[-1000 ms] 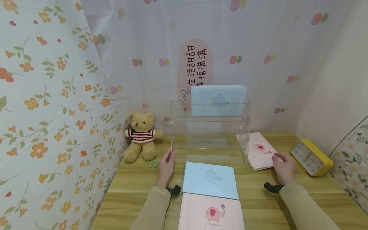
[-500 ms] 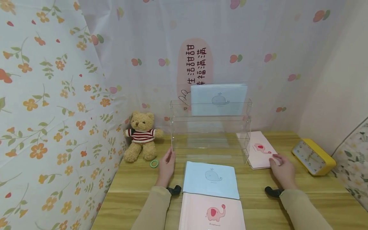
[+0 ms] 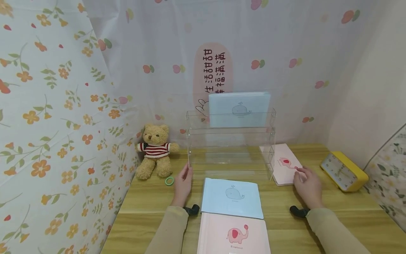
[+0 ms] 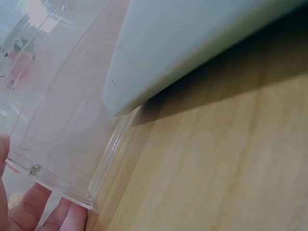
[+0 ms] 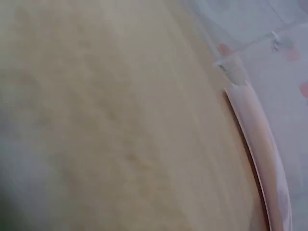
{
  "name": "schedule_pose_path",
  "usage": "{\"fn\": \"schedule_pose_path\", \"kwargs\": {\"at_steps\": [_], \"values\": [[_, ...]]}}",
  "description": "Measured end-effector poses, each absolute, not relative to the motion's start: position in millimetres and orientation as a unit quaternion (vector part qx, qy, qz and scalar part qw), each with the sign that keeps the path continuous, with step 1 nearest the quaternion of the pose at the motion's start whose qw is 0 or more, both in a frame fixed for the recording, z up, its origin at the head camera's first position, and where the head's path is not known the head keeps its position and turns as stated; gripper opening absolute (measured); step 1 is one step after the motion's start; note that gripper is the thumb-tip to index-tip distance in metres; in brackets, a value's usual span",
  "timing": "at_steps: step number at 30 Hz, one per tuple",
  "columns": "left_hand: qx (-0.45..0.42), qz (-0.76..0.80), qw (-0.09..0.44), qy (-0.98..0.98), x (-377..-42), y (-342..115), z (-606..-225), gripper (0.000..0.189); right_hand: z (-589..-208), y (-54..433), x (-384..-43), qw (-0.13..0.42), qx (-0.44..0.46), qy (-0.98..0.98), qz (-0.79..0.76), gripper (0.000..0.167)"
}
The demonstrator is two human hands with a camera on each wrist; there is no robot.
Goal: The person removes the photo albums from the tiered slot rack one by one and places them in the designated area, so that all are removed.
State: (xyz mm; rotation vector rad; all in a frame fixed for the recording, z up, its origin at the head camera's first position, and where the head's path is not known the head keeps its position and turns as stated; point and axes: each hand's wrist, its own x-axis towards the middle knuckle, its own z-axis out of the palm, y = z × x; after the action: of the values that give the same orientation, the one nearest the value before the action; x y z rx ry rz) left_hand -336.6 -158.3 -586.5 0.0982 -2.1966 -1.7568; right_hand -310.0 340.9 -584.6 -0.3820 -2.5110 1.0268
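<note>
My left hand [image 3: 183, 183] holds the lower left side of a clear acrylic tiered rack [image 3: 188, 141]. In the left wrist view its fingers [image 4: 29, 207] lie behind the rack's edge, with the thumb on the near side. A blue whale book [image 3: 219, 106] stands upright in the rack's top tier. My right hand [image 3: 307, 187] is at the front right corner of a pink elephant book [image 3: 280, 173]; thumb and index look apart, and contact is hard to tell. That book lies partly behind the rack's right side. The right wrist view shows the book's edge [image 5: 262, 149] but no fingers.
A blue whale book [image 3: 219, 201] and a pink elephant book [image 3: 215, 234] lie in front of the rack. A teddy bear [image 3: 157, 150] sits at the left, near a green ring [image 3: 166, 183]. A yellow clock [image 3: 358, 180] stands at the right.
My right hand has shifted a little left over the corner of the pink book, which looks unmoved. The left hand keeps its hold on the rack. The head view has shifted slightly.
</note>
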Motion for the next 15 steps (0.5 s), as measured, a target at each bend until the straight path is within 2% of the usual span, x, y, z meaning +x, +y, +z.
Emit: {"fn": "schedule_pose_path", "kwargs": {"at_steps": [3,8,15], "values": [[0.033,-0.616,0.164,-0.77,-338.2,-158.8,-587.2,0.045,-562.7,331.3,-312.5,0.233,-0.114,-0.892,0.37,0.042],[0.028,-0.614,0.165,-0.772,-340.8,-159.7,-588.8,0.044,-503.3,306.3,-327.4,0.297,-0.035,-0.875,0.382,0.038],[0.029,-0.619,0.154,-0.77,-340.0,-160.2,-588.3,0.046,-419.1,265.0,-360.4,0.327,0.026,-0.825,0.461,0.049]]}}
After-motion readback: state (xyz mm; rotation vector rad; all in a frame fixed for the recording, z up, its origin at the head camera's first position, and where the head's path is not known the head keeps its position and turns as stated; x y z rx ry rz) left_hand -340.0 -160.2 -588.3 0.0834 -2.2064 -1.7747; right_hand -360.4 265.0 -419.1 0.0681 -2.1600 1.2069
